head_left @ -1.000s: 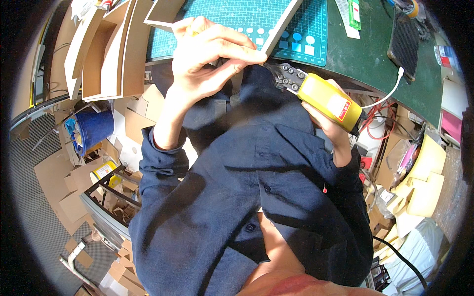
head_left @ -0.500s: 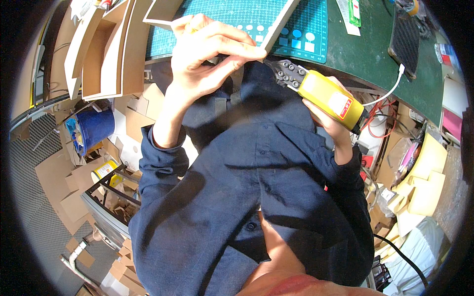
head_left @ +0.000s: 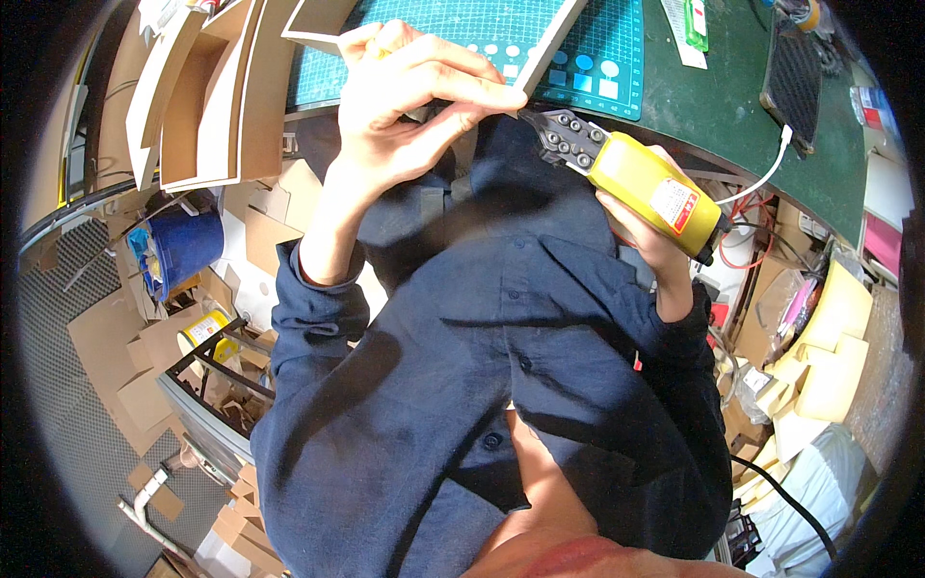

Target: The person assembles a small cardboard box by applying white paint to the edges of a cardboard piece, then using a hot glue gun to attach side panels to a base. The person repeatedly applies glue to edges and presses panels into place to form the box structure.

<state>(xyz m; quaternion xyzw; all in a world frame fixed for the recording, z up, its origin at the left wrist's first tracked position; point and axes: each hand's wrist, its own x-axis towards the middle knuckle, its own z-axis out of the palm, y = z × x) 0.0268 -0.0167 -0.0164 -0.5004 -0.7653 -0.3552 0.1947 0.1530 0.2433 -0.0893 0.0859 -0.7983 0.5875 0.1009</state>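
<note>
My left hand (head_left: 405,106) is closed, thumb and fingers pinching the near corner of a thin grey-brown cardboard panel (head_left: 551,50). The panel looks like part of an open cardboard box whose other wall (head_left: 314,24) shows behind my hand. In my right hand (head_left: 641,231), wrapped from below, is a yellow plier-like tool (head_left: 655,183) with black bolted metal jaws and a label on its body. Its jaw tip points left and lies right by my left fingertips at the panel's corner. Whether the jaws touch the board I cannot tell.
Under the box lies a teal cutting mat (head_left: 617,58) on a green table (head_left: 732,106). A phone (head_left: 792,91) with a white cable lies at right, near a green packaged item (head_left: 694,24). Another cardboard box (head_left: 202,116) stands left. A blue bin (head_left: 183,246) and cardboard scraps lie below.
The tool and my right hand have shifted slightly right and down in the picture. My left hand keeps its pinch on the panel's corner, moving only a little.
</note>
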